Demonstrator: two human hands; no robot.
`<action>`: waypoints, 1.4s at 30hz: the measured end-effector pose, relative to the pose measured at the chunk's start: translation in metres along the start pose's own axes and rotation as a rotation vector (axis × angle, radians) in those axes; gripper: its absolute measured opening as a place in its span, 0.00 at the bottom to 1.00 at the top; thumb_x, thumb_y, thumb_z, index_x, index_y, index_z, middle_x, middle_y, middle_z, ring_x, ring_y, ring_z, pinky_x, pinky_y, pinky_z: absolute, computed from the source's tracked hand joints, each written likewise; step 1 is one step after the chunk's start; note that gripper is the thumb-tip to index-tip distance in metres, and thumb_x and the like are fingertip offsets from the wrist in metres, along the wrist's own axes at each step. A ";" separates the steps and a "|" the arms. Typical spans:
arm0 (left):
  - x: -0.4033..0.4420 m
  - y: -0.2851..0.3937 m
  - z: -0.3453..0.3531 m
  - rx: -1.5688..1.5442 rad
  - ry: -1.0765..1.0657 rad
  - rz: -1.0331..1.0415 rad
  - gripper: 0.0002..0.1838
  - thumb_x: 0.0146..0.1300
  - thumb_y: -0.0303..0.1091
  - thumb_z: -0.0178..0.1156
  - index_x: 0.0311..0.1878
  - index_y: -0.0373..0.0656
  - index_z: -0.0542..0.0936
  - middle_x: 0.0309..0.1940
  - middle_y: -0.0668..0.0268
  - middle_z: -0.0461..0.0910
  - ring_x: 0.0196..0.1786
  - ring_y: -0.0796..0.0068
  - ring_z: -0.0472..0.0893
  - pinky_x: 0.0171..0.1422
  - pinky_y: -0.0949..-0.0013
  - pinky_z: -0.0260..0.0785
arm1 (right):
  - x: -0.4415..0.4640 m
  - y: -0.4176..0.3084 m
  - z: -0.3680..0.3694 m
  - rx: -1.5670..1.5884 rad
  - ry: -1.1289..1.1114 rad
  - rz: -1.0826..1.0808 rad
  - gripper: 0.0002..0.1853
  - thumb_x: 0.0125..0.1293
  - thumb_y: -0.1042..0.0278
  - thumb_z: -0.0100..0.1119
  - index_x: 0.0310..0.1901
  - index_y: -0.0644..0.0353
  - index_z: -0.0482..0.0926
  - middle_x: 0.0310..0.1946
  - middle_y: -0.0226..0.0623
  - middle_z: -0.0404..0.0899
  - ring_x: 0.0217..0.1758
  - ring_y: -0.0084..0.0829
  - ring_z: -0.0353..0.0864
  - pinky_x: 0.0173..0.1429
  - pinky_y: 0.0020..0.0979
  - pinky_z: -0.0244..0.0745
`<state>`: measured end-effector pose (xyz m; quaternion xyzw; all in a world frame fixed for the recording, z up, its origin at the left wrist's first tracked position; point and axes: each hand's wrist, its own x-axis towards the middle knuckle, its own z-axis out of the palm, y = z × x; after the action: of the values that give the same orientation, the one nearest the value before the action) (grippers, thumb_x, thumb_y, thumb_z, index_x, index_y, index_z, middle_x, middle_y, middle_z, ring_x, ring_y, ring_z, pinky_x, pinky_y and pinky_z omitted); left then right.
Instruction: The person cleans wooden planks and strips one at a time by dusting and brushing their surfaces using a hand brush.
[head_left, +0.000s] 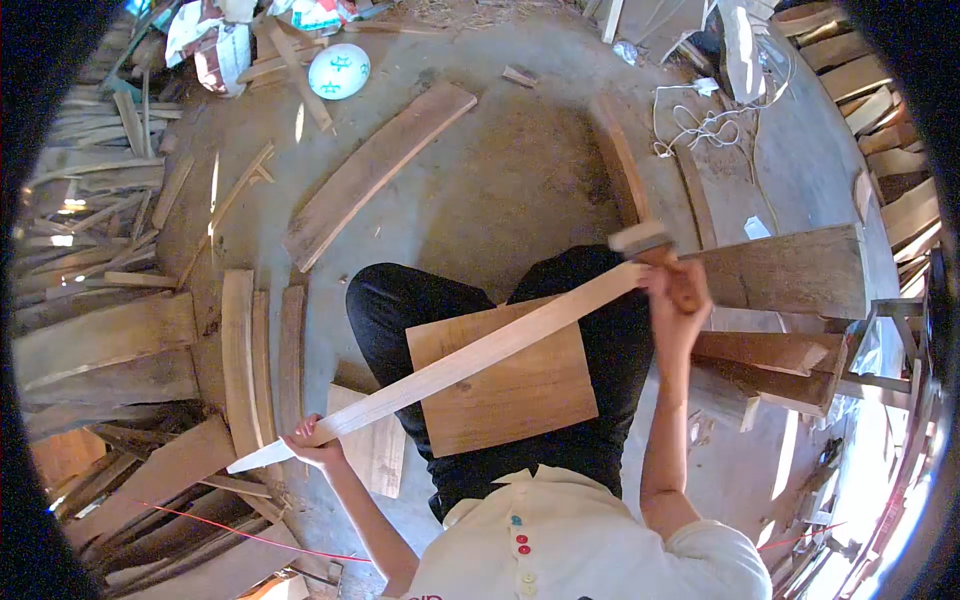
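Observation:
A long, pale wooden strip [470, 360] slants across my lap, its left end lower and narrowing to a tip. My left hand [315, 445] is closed round it near that tip. At the upper right end, my right hand [683, 300] is closed on the wooden handle of what looks like a wide brush [645, 240], slightly blurred. The fingers of this hand also touch or lie close to the strip's end; which one I cannot tell. Under the strip, a square wooden board [510, 395] rests on my thighs.
Planks [380, 170] lie on the floor ahead, and thick wooden beams [790, 270] sit by my right arm. Wood is piled along both sides. A white ball [338, 72] and a tangled white cable [705, 130] are farther off. Upright boards [240, 350] stand or lie left.

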<state>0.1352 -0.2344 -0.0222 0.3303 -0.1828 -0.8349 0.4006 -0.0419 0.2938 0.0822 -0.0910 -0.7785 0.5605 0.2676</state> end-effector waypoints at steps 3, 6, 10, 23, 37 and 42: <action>0.001 -0.004 -0.019 0.021 0.014 0.020 0.23 0.65 0.51 0.52 0.23 0.49 0.57 0.16 0.70 0.56 0.24 0.72 0.62 0.38 0.68 0.62 | -0.051 -0.015 0.039 0.276 -0.342 0.034 0.12 0.55 0.78 0.66 0.41 0.63 0.79 0.37 0.37 0.82 0.43 0.29 0.81 0.48 0.30 0.76; -0.004 -0.006 -0.028 -0.011 0.089 0.023 0.23 0.64 0.51 0.52 0.22 0.50 0.56 0.16 0.70 0.57 0.25 0.71 0.64 0.40 0.67 0.63 | -0.102 -0.057 0.072 0.461 -0.759 0.179 0.13 0.56 0.71 0.66 0.44 0.60 0.78 0.37 0.34 0.82 0.43 0.26 0.80 0.52 0.30 0.74; -0.017 -0.007 -0.038 -0.081 0.071 0.027 0.23 0.64 0.50 0.51 0.21 0.50 0.55 0.16 0.70 0.57 0.25 0.71 0.64 0.40 0.67 0.64 | -0.141 -0.073 0.100 0.289 -1.163 0.067 0.15 0.57 0.68 0.65 0.47 0.58 0.77 0.34 0.35 0.82 0.36 0.26 0.83 0.43 0.27 0.77; -0.003 0.004 -0.064 -0.083 0.112 0.085 0.23 0.63 0.50 0.53 0.21 0.50 0.55 0.16 0.70 0.57 0.24 0.72 0.64 0.38 0.69 0.64 | 0.009 -0.009 0.020 0.393 -0.398 0.149 0.11 0.58 0.76 0.64 0.42 0.67 0.75 0.31 0.42 0.83 0.34 0.29 0.83 0.40 0.29 0.78; 0.001 0.007 -0.043 -0.016 0.023 0.145 0.23 0.61 0.50 0.57 0.20 0.50 0.57 0.16 0.71 0.58 0.24 0.73 0.65 0.38 0.70 0.64 | -0.058 -0.058 0.057 0.428 -0.492 0.119 0.12 0.57 0.77 0.64 0.43 0.64 0.78 0.36 0.37 0.81 0.41 0.25 0.80 0.47 0.30 0.75; -0.004 0.009 -0.044 -0.003 0.158 0.140 0.24 0.62 0.51 0.56 0.20 0.51 0.57 0.15 0.71 0.58 0.24 0.73 0.64 0.39 0.70 0.65 | -0.138 -0.071 0.102 0.430 -1.099 0.108 0.15 0.57 0.73 0.66 0.46 0.60 0.76 0.38 0.36 0.82 0.43 0.26 0.82 0.50 0.29 0.76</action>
<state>0.1732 -0.2384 -0.0466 0.3810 -0.1720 -0.7765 0.4714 0.0322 0.1238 0.0810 0.2293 -0.6660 0.6835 -0.1915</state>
